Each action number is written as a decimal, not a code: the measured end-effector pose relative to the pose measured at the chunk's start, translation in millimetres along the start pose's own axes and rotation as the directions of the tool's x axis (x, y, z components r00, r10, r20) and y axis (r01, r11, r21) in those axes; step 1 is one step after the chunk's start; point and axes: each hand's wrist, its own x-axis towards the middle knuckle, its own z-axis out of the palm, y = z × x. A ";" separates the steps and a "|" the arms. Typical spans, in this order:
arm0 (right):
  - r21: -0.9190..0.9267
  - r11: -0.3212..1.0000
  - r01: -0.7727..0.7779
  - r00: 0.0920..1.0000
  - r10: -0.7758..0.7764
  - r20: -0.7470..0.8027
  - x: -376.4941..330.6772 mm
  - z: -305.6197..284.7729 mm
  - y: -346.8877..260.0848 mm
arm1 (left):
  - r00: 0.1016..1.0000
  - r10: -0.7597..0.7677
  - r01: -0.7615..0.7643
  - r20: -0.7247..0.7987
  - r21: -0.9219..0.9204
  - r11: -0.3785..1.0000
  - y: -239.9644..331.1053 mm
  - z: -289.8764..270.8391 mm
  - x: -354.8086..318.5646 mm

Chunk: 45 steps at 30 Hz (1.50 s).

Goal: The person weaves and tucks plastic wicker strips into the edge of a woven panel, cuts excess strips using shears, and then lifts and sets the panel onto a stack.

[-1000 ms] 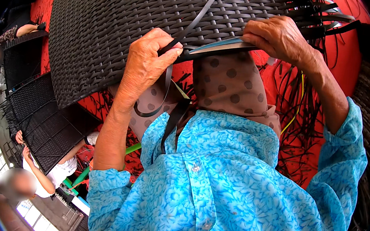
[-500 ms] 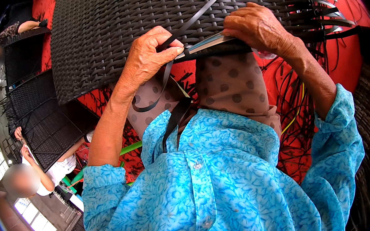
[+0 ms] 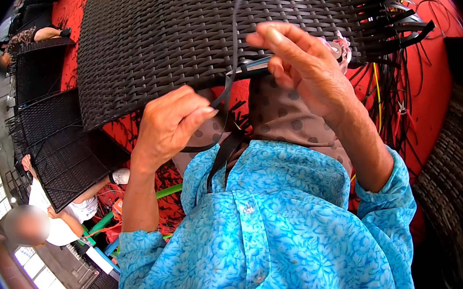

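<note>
1. Blue flowered shirt (image 3: 288, 248) fills the lower part of the view, with a brown dotted cloth (image 3: 286, 113) above its collar.
2. From the lower edge the left forearm rises bare, and the left hand (image 3: 171, 126) is closed, thumb and fingers pinched on a dark flat strip (image 3: 233, 42) just under the edge of the panel.
3. That strip runs up from the pinch, across the woven face, and curves away at the top; a looser length hangs down past the collar.
4. Higher and to the right, the right hand (image 3: 303, 67) has its fingers bent narrow over a thin tool (image 3: 252, 67) with a light blue shaft, pressed against the panel's lower edge; the tip is hidden in the weave.
5. Over both hands spreads the panel (image 3: 169, 40), black woven wicker, tilted, with unwoven strip ends (image 3: 394, 20) sticking out at its upper right corner.
6. Behind it lies a red floor (image 3: 439, 71) strewn with loose strips.
7. Further left, more black woven panels (image 3: 55, 141) lie flat, and another person in a white top (image 3: 63, 217) works beside them.
</note>
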 end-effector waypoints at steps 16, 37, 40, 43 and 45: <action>0.614 0.789 -0.007 0.991 0.089 -0.103 -30.9 1.3 49.0 | 0.771 -0.530 0.613 0.353 -0.185 0.768 -43.5 -35.9 -97.2; 0.017 1.000 0.007 0.988 -0.005 -0.155 -42.9 25.2 38.6 | 0.857 -0.466 0.463 -0.219 -0.067 0.884 9.3 34.1 -15.0; -0.065 0.995 -0.077 0.976 0.062 -0.210 -42.6 12.8 39.7 | 0.887 -0.372 0.410 -0.271 0.097 0.907 5.4 32.1 -8.1; -0.104 0.990 -0.090 0.983 0.072 -0.171 -41.7 10.5 46.0 | 0.901 -0.359 0.410 -0.244 0.210 0.887 6.9 31.1 -0.7; -0.093 0.989 -0.119 0.978 0.100 -0.184 -40.1 10.7 50.5 | 0.899 -0.343 0.405 -0.272 0.217 0.888 8.2 27.5 2.1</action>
